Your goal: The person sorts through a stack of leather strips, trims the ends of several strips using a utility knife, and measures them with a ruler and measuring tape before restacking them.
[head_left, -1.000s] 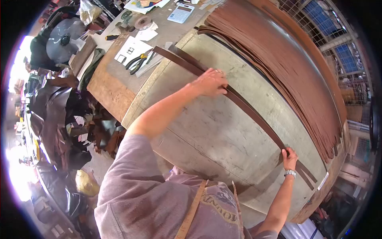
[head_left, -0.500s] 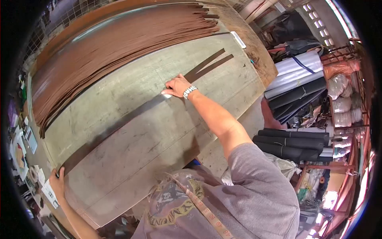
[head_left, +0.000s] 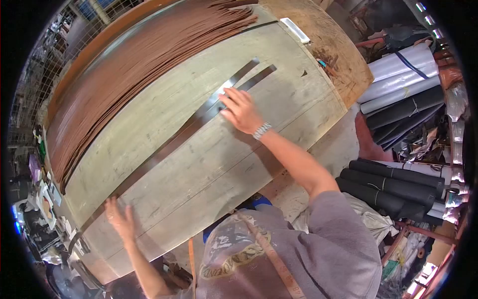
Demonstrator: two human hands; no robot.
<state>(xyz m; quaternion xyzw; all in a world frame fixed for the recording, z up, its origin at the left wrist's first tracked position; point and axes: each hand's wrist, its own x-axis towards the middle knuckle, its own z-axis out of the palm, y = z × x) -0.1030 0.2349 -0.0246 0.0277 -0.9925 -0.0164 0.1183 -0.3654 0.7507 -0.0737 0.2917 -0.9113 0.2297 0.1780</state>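
Lying beyond blurred shirt lettering (head_left: 240, 260), dark strips (head_left: 179, 135) touch the right hand (head_left: 242, 112)

Two strips (head_left: 201, 115) run across the board (head_left: 199, 184) from near left to far right, the left hand (head_left: 119, 218) beside their left stretch, the right hand (head_left: 241, 110) over their right. Behind them lies a pile (head_left: 149, 62) of strips; rolls (head_left: 391, 185) lie right of the table (head_left: 348, 57).

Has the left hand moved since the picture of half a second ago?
Yes: the left hand has moved inward, away from the left edge of the worktable.
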